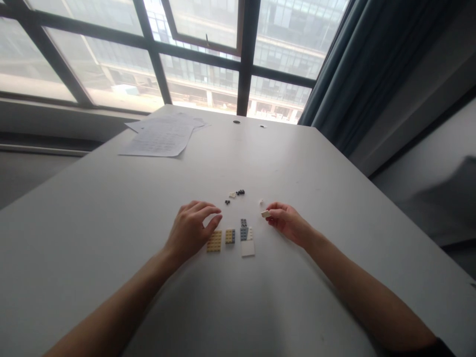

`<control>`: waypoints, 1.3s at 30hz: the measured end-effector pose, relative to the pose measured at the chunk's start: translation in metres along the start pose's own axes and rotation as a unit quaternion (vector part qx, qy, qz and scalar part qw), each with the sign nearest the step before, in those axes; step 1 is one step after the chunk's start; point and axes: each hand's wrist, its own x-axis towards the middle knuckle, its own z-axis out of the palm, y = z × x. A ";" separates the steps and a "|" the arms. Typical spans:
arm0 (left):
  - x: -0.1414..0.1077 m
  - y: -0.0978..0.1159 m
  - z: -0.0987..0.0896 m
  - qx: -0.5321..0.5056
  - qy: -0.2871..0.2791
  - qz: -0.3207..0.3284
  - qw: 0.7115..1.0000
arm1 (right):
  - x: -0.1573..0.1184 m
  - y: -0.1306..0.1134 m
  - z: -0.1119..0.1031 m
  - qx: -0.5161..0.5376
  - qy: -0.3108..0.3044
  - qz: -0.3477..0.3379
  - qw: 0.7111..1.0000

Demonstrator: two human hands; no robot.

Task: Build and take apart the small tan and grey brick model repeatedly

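My right hand (286,222) pinches a small flat white toy brick (265,214) between thumb and fingers, just above the table. On the other side, my left hand (195,223) hovers with thumb and fingers apart, holding nothing. A tan studded plate (214,242) lies beneath its thumb side. Right of that sits a tan and blue-grey brick block (230,236). Between the hands, a grey, blue-grey and white brick group (244,233) adjoins a smooth white tile (247,248). Beyond my right fingertips lies a tiny white piece (261,202).
Small black pieces (241,192) and white pieces (232,195) lie farther up the white table (297,168). Printed papers (159,136) spread at the far left. Cable holes (236,122) are near the far edge, before a window; a dark curtain (345,74) hangs at right.
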 end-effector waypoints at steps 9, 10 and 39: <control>-0.003 -0.001 0.002 0.005 -0.010 0.014 1.000 | -0.011 0.014 0.006 -0.431 -0.046 -0.209 0.877; -0.003 -0.001 0.002 0.006 -0.012 0.014 1.000 | -0.011 0.014 0.007 -0.437 -0.053 -0.219 0.871; 0.008 -0.005 0.000 -0.007 0.000 -0.008 1.000 | 0.018 0.018 -0.014 -0.373 0.091 -0.198 0.902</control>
